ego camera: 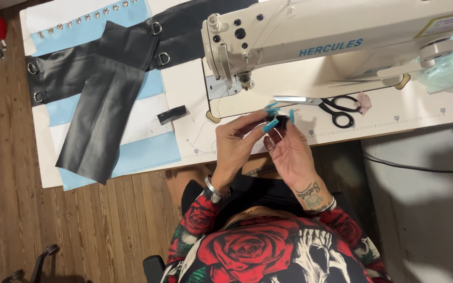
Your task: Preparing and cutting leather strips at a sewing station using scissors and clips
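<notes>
Black and small, a dark piece of material (280,122) sits pinched between the fingertips of both hands above the near edge of the white sewing counter (394,118). In the head view the left hand (237,144) comes in from the left, its thumb and forefinger closed together on the piece, and the right hand (289,152) meets it from the right, its grip clamped on the same piece; long turquoise nails hide most of it, so its long axis and which way it points cannot be told. Just beyond the hands lie black-handled steel scissors (321,103), their blades pointing left, long axis across the counter. Behind them stands a cream industrial sewing machine (310,44), its needle end to the left. Further left, a small black rectangular strip (172,114) lies alone, and a large black leather-like panel with metal rings (103,99) spreads over pale blue and white fabric (142,152), hanging past the counter edge above the wooden floor (6,199).
</notes>
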